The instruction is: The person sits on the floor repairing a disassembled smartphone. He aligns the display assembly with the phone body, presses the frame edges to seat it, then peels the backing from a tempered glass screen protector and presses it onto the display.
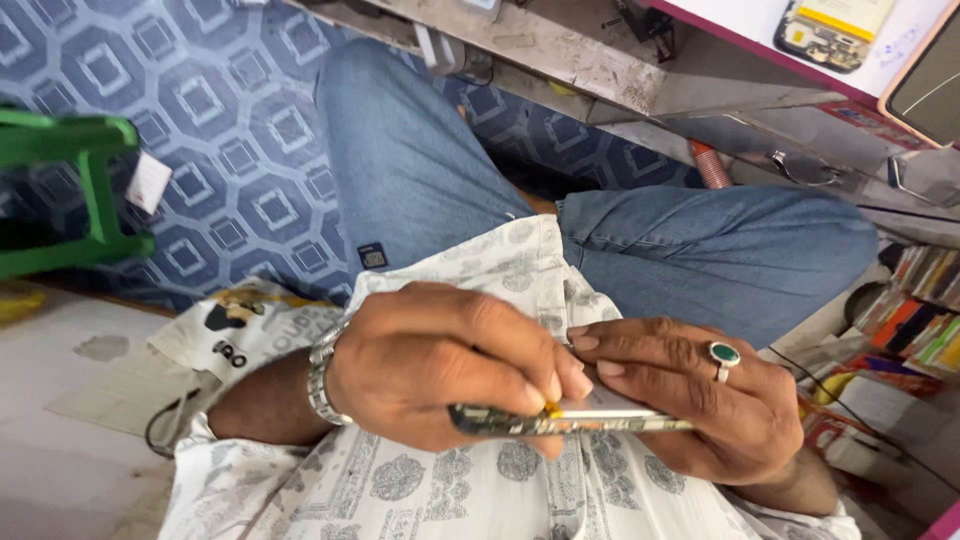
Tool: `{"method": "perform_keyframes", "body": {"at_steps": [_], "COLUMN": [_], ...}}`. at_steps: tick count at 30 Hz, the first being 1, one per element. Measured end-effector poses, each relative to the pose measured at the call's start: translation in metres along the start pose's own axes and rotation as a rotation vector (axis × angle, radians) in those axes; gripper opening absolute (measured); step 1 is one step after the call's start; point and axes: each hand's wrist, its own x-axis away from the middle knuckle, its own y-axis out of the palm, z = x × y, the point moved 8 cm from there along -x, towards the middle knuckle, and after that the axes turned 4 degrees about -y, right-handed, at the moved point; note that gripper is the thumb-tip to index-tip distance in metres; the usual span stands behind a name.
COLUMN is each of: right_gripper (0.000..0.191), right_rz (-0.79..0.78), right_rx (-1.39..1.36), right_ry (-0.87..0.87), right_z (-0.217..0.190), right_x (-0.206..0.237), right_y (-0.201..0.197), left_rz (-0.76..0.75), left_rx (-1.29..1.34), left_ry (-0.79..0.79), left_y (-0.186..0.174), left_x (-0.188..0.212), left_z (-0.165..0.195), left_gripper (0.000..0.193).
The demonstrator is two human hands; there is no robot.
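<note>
Over the lap, both hands pinch one thin phone board (600,422) edge-on.
Its long axis runs left-right; left hand (440,365) fingers closed around the near end (yellow pick at thumb), right hand (690,395) cradling the far end.

Your left hand (440,365) covers one end of the thin flat device (570,423); your right hand (690,395) hides the other. You see it edge-on, so its face cannot be read. The green stool (70,190) is cut off by the left edge.
</note>
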Motion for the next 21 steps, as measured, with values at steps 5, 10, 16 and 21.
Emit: {"method": "perform_keyframes", "body": {"at_steps": [5,10,16,21], "right_gripper": [0.038,0.037,0.041,0.040], "right_rz": [-0.016,-0.008,0.016,0.013], "right_rx": [-0.012,-0.029,-0.058,-0.069], "right_ry": [-0.012,-0.011,-0.047,-0.040], "right_z": [-0.009,-0.012,-0.014,-0.015], "right_x": [-0.004,-0.006,-0.005,-0.002], "right_y": [-0.001,-0.001,-0.003,-0.002], "left_rz": [-0.030,-0.003,0.023,0.034], "left_rx": [-0.038,-0.009,0.040,0.039], "left_ry": [0.027,0.076,0.097,0.083], "left_y": [0.002,0.004,0.008,0.010], "left_x": [0.002,0.003,0.004,0.006], "left_z": [0.008,0.008,0.007,0.005], "left_gripper": [0.036,0.036,0.034,0.033]}}
